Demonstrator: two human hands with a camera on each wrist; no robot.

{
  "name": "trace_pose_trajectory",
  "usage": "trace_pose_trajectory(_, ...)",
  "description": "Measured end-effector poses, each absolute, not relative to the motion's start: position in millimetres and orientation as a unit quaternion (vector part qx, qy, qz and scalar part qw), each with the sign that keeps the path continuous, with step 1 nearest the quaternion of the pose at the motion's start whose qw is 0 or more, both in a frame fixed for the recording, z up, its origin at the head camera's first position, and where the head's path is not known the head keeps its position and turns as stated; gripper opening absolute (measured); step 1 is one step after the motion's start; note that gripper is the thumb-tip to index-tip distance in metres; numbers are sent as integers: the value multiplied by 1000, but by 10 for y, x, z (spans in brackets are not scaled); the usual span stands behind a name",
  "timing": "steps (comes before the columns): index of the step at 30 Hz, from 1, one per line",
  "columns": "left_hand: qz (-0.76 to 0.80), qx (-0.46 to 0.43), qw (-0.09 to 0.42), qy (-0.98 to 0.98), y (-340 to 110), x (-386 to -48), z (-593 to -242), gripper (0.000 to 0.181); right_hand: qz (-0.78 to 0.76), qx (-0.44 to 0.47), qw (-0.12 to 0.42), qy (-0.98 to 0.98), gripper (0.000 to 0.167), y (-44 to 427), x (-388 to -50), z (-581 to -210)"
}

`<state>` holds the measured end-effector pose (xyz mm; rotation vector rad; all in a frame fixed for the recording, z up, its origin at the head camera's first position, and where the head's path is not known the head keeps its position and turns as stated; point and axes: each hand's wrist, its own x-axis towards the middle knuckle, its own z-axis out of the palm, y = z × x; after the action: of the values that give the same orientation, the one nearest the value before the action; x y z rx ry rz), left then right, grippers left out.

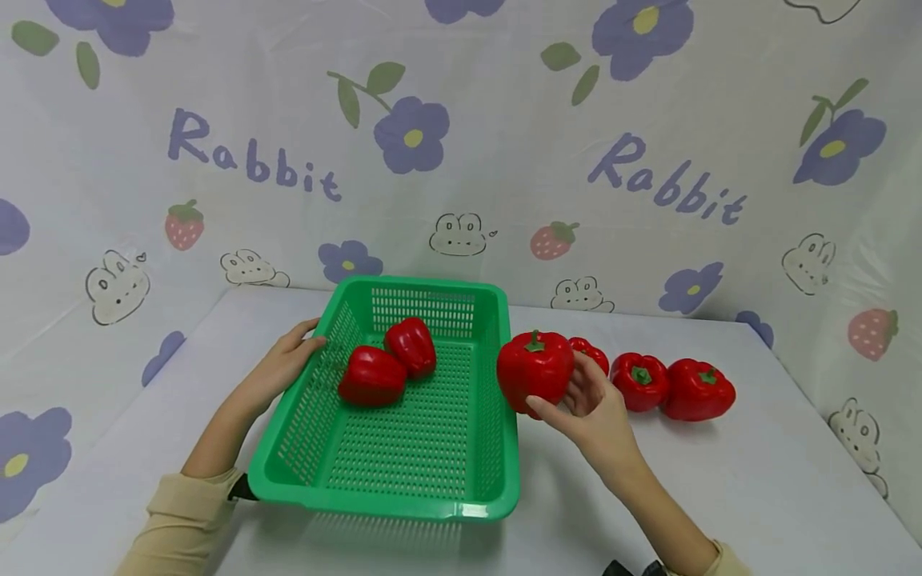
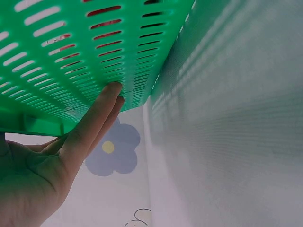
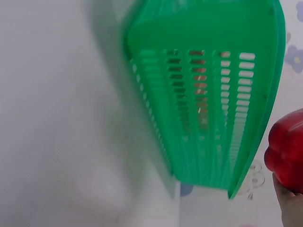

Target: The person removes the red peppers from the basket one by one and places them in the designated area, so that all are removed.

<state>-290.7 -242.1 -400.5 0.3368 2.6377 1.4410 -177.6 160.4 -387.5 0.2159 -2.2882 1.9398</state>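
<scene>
A green perforated basket (image 1: 389,500) holds two red bell peppers, one (image 1: 370,378) left of centre and another (image 1: 412,347) behind it. My left hand (image 1: 277,368) rests at the basket's left rim; in the left wrist view its straight fingers lie along the outside of the slotted wall, the hand (image 2: 52,170) below the rim. Between thumb and fingers, my right hand (image 1: 601,416) holds a red pepper (image 1: 534,372) upright, green stem up, beside the basket's right rim. The right wrist view catches that pepper (image 3: 288,149) at its edge, outside the basket wall (image 3: 203,33).
Three more red peppers are on the white table right of the basket: one (image 1: 588,350) partly hidden behind the right hand's fingers, another (image 1: 639,384) beside it, and a third (image 1: 697,390) farthest right. A patterned curtain (image 1: 461,184) hangs behind the table.
</scene>
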Motion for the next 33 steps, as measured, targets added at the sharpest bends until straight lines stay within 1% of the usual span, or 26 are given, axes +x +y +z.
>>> trace_pose_trajectory(4,470,110,56,874,-2417,-2917,-3999,60,636,53,72,-766,72,1723,-1746,-3957)
trace_pose_trajectory(17,473,111,58,872,-2399,-2909,-3968,59,605,-9,40,-795,77,2000,-1709,-4299)
trace_pose_trajectory(33,476,110,62,870,-2424,-2923,-3990,60,555,0,-22,-832,77,2160,-1820,-4508)
